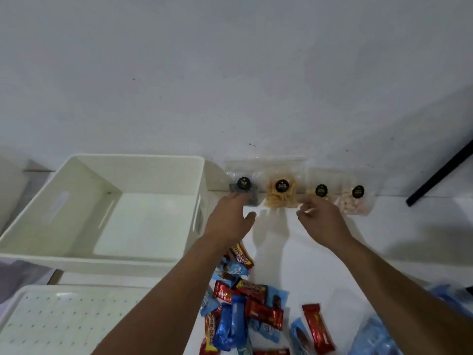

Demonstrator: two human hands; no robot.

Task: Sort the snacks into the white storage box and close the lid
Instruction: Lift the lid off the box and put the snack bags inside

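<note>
Left hand [228, 217] open, grip empty — hiding the dark pouch [243, 187]; right hand's [323, 219] grip blurred — cannot tell.

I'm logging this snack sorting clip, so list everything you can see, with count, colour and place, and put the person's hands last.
storage box: one, white, open and empty, left on the table.
lid: one, white, dotted, lying near left in front of the box.
clear snack bags: four, each with a round black label, standing in a row against the wall.
wrapped bars: a loose pile, red and blue, too overlapped to count, near centre.
blue plastic packs: blurred, count unclear, lower right.
black rod: one, leaning at right.
table: white.
left hand: reaching at the leftmost bag.
right hand: fingers curled by the third bag.
</note>
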